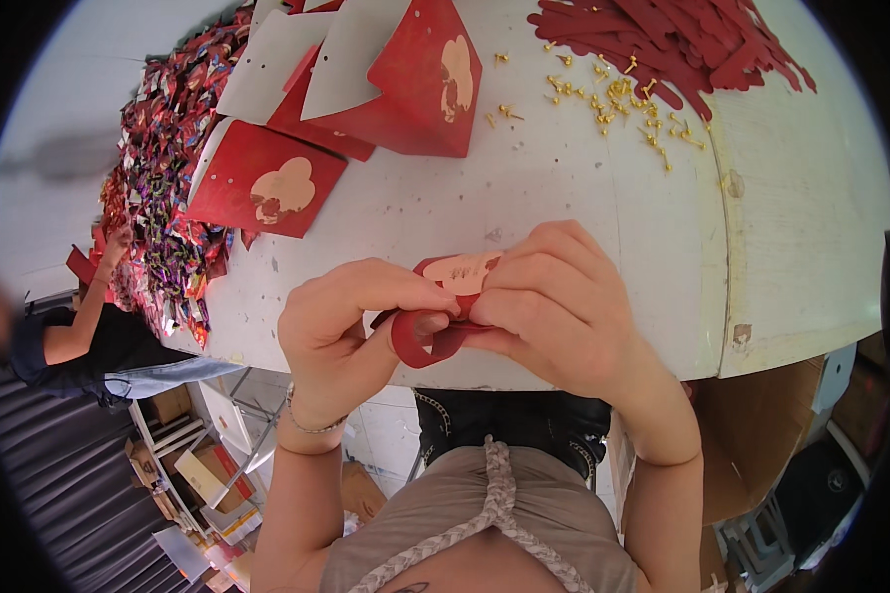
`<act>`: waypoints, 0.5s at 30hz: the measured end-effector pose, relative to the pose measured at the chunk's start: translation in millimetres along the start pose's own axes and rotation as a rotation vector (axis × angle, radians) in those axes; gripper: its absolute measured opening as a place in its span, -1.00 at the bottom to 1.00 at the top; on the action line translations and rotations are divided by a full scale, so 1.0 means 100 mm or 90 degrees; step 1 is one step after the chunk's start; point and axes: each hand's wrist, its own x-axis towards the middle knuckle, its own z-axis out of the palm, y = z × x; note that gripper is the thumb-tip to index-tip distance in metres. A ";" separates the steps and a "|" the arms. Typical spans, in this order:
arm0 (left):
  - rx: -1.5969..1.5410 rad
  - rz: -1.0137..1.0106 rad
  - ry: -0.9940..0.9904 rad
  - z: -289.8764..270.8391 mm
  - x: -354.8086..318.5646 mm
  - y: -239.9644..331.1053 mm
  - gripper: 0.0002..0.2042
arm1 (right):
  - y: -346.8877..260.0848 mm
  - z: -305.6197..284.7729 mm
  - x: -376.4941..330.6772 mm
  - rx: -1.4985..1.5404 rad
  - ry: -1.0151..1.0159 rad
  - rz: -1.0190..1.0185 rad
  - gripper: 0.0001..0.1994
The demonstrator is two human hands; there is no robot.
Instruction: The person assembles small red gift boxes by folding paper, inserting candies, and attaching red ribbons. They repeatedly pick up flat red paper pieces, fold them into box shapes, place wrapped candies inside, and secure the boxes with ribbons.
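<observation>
Both my hands meet over the near edge of a white table (564,198). My left hand (351,331) and my right hand (564,301) pinch a small red paper piece (435,341) with a curled strip below and a pale gold pattern on top. Fingers of both hands close around it, hiding most of its shape. A thin bracelet circles my left wrist.
Folded red paper boxes (267,183) with gold motifs lie at the back left. Red paper strips (672,40) pile at the back right, with small gold fasteners (613,99) scattered beside them. A heap of shiny wrappers (168,168) covers the left edge, where another person (89,336) reaches in.
</observation>
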 end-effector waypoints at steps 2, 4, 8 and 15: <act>0.064 0.104 -0.049 -0.04 0.02 -0.03 -0.82 | 0.00 -0.02 -0.01 -0.005 -0.005 0.007 -0.72; 0.085 0.179 -0.079 -0.05 0.02 -0.05 -0.78 | -0.01 -0.04 -0.02 0.015 -0.013 0.026 -0.72; 0.065 0.117 -0.048 -0.06 -0.08 -0.06 -0.70 | -0.05 -0.05 0.04 0.049 -0.034 0.007 -0.72; 0.063 0.134 -0.086 -0.03 -0.01 -0.15 -0.71 | -0.04 -0.03 0.03 0.059 -0.017 -0.004 -0.74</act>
